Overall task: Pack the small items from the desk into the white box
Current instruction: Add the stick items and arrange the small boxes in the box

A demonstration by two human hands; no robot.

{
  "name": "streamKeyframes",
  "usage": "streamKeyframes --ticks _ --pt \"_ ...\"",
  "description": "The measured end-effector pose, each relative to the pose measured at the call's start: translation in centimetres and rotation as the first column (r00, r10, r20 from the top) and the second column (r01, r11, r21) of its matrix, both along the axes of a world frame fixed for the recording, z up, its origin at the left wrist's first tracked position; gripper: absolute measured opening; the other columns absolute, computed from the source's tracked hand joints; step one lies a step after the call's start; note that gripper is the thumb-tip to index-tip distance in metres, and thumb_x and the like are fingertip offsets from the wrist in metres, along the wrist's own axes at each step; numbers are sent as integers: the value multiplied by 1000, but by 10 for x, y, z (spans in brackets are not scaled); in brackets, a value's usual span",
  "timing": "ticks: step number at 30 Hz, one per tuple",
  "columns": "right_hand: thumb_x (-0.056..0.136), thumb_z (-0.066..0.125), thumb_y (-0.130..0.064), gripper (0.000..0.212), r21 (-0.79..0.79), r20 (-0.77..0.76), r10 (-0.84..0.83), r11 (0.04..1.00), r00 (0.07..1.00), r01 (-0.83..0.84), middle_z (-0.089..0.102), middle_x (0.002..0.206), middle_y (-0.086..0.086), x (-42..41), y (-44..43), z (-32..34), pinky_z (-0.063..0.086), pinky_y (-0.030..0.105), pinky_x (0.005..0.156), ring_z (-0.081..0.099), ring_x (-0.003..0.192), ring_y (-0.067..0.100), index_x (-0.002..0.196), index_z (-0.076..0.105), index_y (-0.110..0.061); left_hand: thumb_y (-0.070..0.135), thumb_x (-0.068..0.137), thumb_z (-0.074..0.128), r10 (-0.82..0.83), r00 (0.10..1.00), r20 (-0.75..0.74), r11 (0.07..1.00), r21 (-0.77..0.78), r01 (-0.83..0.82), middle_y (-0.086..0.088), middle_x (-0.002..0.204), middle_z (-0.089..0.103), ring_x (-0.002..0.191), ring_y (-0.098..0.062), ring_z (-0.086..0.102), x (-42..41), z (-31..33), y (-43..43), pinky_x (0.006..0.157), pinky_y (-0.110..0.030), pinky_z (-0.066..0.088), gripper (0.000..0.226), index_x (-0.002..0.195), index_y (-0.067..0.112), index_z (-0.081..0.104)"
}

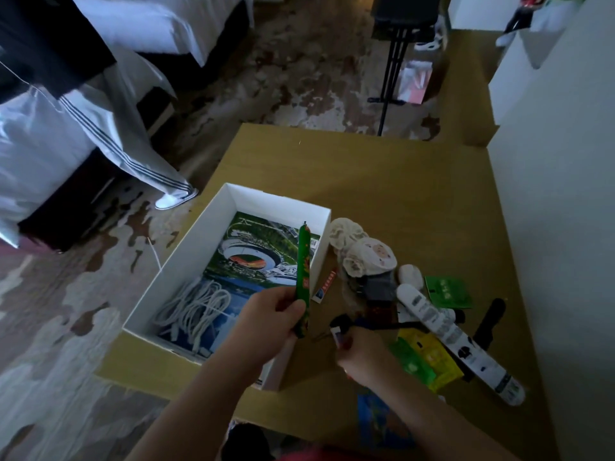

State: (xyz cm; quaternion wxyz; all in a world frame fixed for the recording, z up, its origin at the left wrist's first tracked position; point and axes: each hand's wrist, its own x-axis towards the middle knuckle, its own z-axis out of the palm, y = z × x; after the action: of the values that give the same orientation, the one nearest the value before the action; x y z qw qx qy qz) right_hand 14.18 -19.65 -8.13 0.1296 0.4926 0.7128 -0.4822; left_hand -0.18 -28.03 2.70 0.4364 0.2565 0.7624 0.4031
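Green sausage stick (303, 277) gripped in left hand (266, 322), over white box (186, 261)

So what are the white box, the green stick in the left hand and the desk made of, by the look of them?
The white box looks like matte cardboard: thin, straight folded walls. The green stick held in the left hand seems wrapped in glossy plastic film, crimped at its top end; its contents cannot be seen. The desk looks like smooth yellowish wood laminate, though the dim light leaves that open.

Open white box (186, 261) on desk (382, 181), holding coiled white cable (196, 307) and stadium photo (256, 257); green stick-shaped packet (303, 261) upright above it; assorted small items (429, 311) clustered just right.
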Motion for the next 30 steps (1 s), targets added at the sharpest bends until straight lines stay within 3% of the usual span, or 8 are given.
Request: streamKeyframes --ticks 5,9,12,17,21,23,27,30 --pt "88 55 -13 33 64 -57 -218 973 974 222 34 58 0 -15 19 17 25 22 45 32 47 12 63 34 -18 8 92 55 31 998 49 1000 -8 -30 -7 76 66 70 -19 63 -35 2 2 70 -34 56 16 83 17 65" --pt "93 45 -17 34 -37 -137 -360 933 923 358 36 60 -1 -43 25 19 26 27 51 34 50 14 61 34 -20 15 87 64 -32 999 -37 999 -42 31 -6 80 70 77 -22 68 -62 -3 2 77 -38 58 6 82 18 65" --pt "100 36 -27 29 56 -158 -343 933 926 355 53 82 1 -75 33 21 35 26 64 50 72 17 85 58 -15 23 82 71 -59 991 -118 995 -88 49 -2 77 72 71 -18 69 -80 -5 -1 67 -32 59 6 78 22 66" --pt "97 42 -24 28 220 -43 -198 954 979 202 66 104 14 -95 45 6 45 30 73 62 94 29 98 64 -8 26 74 77 -82 975 -209 989 -141 53 3 67 68 63 -17 64 -113 -11 -12 59 -32 53 12 74 23 66" --pt "96 47 -26 25 227 -45 -239 943 970 243 66 103 15 -96 44 -5 49 33 75 63 94 31 98 63 -7 25 72 78 -103 975 -199 985 -156 73 11 57 65 53 -5 58 -136 -21 -22 51 -23 45 13 73 25 64" --pt "93 51 -24 22 205 -56 -313 926 948 318 64 89 11 -95 44 -3 47 33 73 62 90 31 84 61 -7 22 71 77 -129 977 -173 977 -189 95 8 61 67 60 -13 63 -144 -26 -23 57 -30 52 14 75 24 64" --pt "86 54 -31 29 234 -128 -565 781 815 578 59 64 0 -83 43 21 38 25 50 55 57 13 64 56 -13 22 69 73 -265 946 -188 920 -344 190 -4 81 68 76 -25 67 -153 -34 -21 73 -42 59 15 81 21 63" --pt "86 50 -32 30 333 -251 -594 688 764 645 52 56 -4 -76 39 53 35 27 48 49 54 14 59 52 -19 23 70 69 -396 894 -212 838 -481 257 -4 76 66 70 -21 64 -155 -37 -18 61 -29 55 13 77 13 65"
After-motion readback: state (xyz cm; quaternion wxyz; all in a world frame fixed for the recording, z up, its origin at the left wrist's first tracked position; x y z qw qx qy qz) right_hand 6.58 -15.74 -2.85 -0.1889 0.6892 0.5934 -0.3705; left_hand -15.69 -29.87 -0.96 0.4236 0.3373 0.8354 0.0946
